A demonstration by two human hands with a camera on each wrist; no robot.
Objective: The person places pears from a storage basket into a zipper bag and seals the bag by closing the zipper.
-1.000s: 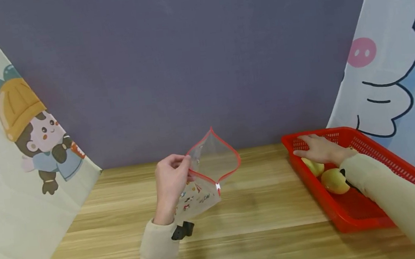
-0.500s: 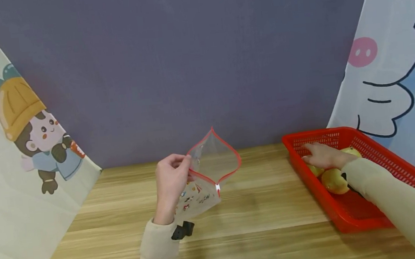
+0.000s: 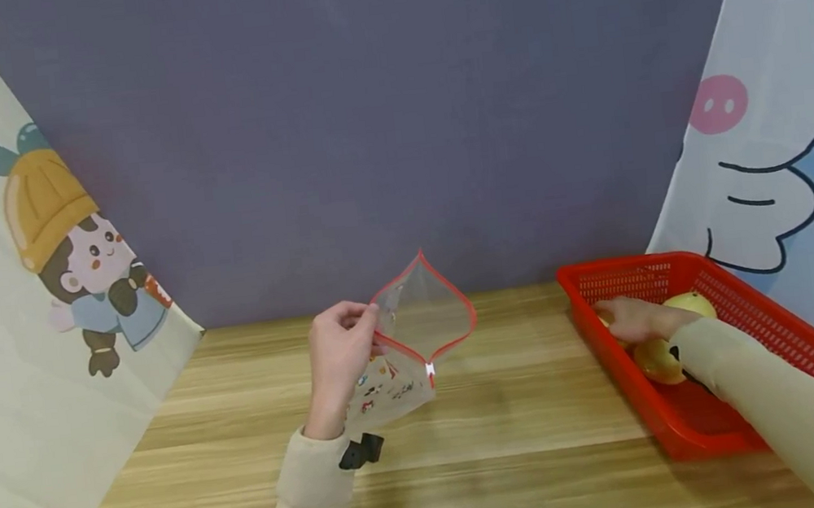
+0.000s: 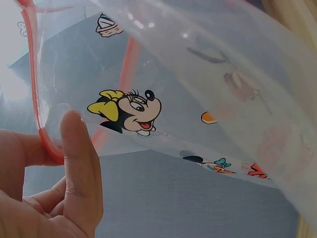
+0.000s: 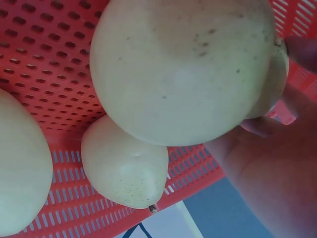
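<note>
Bag [image 3: 412, 364] pinched by left hand [image 3: 341, 354], right hand [image 3: 636, 320] round pear [image 5: 275, 84] beside other pears [image 3: 693, 305] and basket wall [image 3: 628, 372]

Right hand [image 5: 282, 158] holds a pear [image 5: 275, 82] partly hidden behind a speckled fruit [image 5: 183, 69]; stemmed pear [image 5: 126, 166] near red basket [image 5: 62, 141] edge, fourth fruit [image 5: 20, 168] beside it.

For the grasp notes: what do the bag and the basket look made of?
Bag: likely thin, glossy plastic film; see-through, with bright highlights and printed cartoons in the left wrist view.

Basket: probably rigid moulded plastic, smooth with slight sheen; uniform red, evenly slotted walls.
</note>
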